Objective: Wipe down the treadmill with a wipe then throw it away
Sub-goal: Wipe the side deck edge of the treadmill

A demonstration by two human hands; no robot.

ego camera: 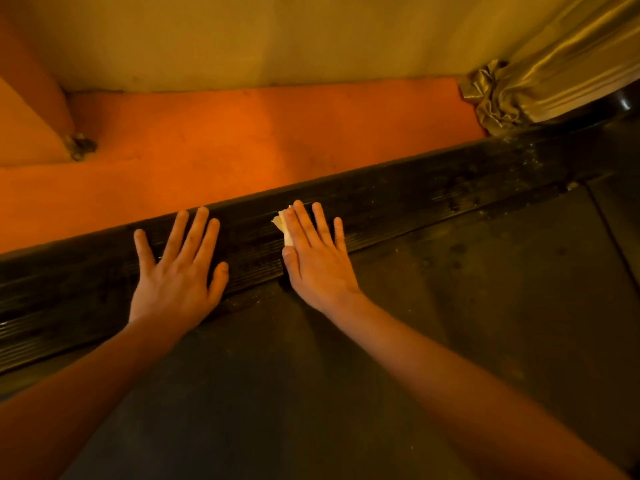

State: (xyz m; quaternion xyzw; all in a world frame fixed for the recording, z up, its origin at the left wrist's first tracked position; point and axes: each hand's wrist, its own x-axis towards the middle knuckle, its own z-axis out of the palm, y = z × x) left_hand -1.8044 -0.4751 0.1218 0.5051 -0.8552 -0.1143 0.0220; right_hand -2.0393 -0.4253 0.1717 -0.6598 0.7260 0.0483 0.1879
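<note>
While the wipe [283,225] lies pinned under the right hand [317,258], the task is judged to be in mid-wipe. No bin is in view, and disposal is not yet done.

**Right hand.** Flat, with the fingers straight and close together, pressing the wipe onto the treadmill's side rail [415,199]. The heel of the hand lies over the belt's near edge. Only a pale folded corner of the wipe shows, beside the index finger and thumb.

**Left hand** [176,271]. Spread flat with the fingers apart, resting bare on the same rail just beside the right hand. It holds nothing and probably serves as a brace.

**Side rail.** Black and ribbed, running diagonally from lower left to upper right. Pale specks and blotches show on the stretch toward the upper right, which is judged still to need wiping. Whether the section under and left of the hands is clean cannot be told.

**Belt** [450,323]. Dark grey with scattered dull spots. It is judged unwiped, along with any console or handles, which are out of view.

**Edges.** The rail's far edge drops to the orange floor [242,140]. Its near edge meets the belt along a narrow seam.

**Room.**
- The rail is open in both directions along its length.
- To the right, a bunched gold curtain [540,77] crowds the rail's far end.
- To the left, an orange furniture piece [24,109] stands well apart.
- The wall [242,39] is beyond the floor strip.
</note>
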